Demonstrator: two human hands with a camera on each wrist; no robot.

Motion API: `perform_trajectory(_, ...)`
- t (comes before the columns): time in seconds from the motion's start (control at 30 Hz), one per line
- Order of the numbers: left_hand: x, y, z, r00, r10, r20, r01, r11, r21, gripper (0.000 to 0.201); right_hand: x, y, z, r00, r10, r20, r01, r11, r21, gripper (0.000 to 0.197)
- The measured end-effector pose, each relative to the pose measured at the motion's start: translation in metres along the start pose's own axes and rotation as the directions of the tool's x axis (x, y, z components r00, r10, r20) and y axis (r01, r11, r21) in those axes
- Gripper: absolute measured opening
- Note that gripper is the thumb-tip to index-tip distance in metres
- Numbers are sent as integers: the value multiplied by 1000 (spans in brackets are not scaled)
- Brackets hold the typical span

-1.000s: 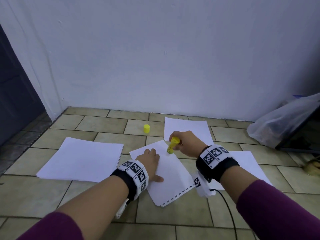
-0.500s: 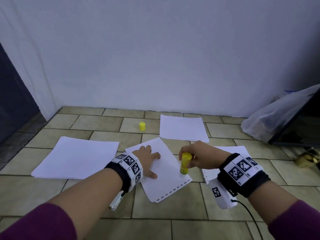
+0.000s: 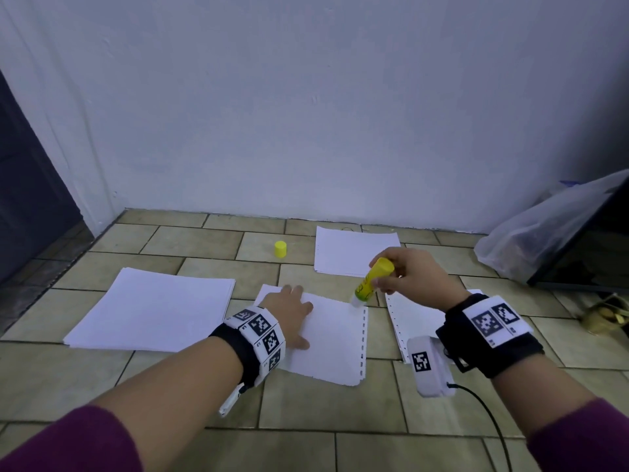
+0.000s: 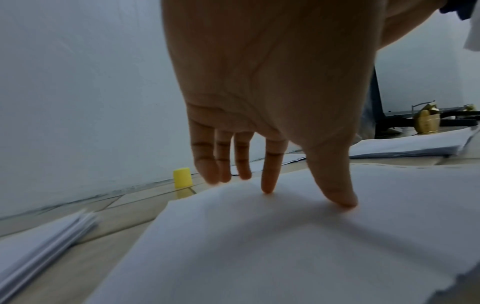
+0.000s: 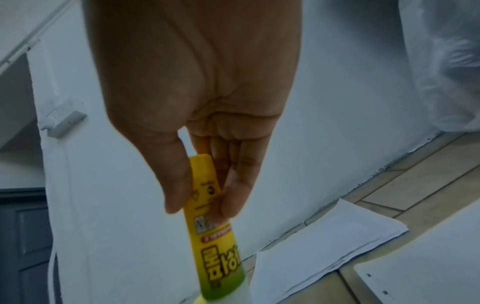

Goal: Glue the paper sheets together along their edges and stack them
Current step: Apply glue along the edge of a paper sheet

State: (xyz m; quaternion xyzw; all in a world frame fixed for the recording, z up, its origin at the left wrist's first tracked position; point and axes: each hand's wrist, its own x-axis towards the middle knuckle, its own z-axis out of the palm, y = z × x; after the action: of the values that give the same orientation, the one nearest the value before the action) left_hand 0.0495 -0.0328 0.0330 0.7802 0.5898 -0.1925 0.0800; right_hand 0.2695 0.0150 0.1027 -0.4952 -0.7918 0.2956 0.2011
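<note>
A white sheet [image 3: 335, 338] with punched holes along its right edge lies on the tiled floor in front of me. My left hand [image 3: 289, 310] presses flat on its left part, fingers straight [image 4: 269, 181]. My right hand [image 3: 406, 272] grips a yellow glue stick [image 3: 372, 279], uncapped, tilted with its white tip at the sheet's far right corner. In the right wrist view thumb and fingers pinch the glue stick [image 5: 207, 205]. Its yellow cap [image 3: 280, 249] stands on the floor farther back.
A thick paper stack [image 3: 153, 308] lies to the left, another stack [image 3: 355, 250] by the wall, and a punched sheet pile [image 3: 412, 318] to the right. A plastic bag [image 3: 541, 229] and a dark panel [image 3: 592, 247] sit at the right. A white wall [image 3: 306, 114] stands close behind.
The sheet has turned so its punched edge faces right. My right hand has carried the glue stick from the sheet's near corner up to its far right corner. The left hand stayed pressing.
</note>
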Motion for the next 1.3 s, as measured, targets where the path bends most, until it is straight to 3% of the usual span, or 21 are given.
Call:
perform_trajectory(0.17, 0, 2, 8, 986, 167, -6, -167, 984, -58, 44, 11, 7, 7, 990, 70, -125, -61, 995, 73, 16)
perform_trajectory(0.37, 2, 1, 2, 996, 85, 15, -84, 995, -59, 52, 23, 9, 28, 987, 92, -130, -95, 995, -17, 18)
perform_trajectory(0.57, 3, -5, 3, 993, 115, 5, -112, 975, -190, 56, 38, 6, 57, 994, 77, -71, -84, 992, -97, 24)
perform_trajectory(0.73, 7, -6, 0, 995, 92, 41, -83, 980, -183, 58, 53, 2, 73, 992, 93, -87, -104, 987, -125, 24)
perform_trajectory(1.0, 4, -5, 1, 996, 90, 22, -85, 978, -192, 57, 45, 5, 56, 996, 41, 81, -21, 971, -237, 27)
perform_trajectory(1.13, 4, -4, 1, 995, 93, 23, -87, 980, -180, 57, 25, 8, 39, 974, 21, 225, 50, 951, -306, 26)
perform_trajectory(1.3, 5, -3, -2, 994, 98, 53, -89, 985, -144, 58, 2, 12, 26, 947, 35, 318, 91, 924, -372, 27)
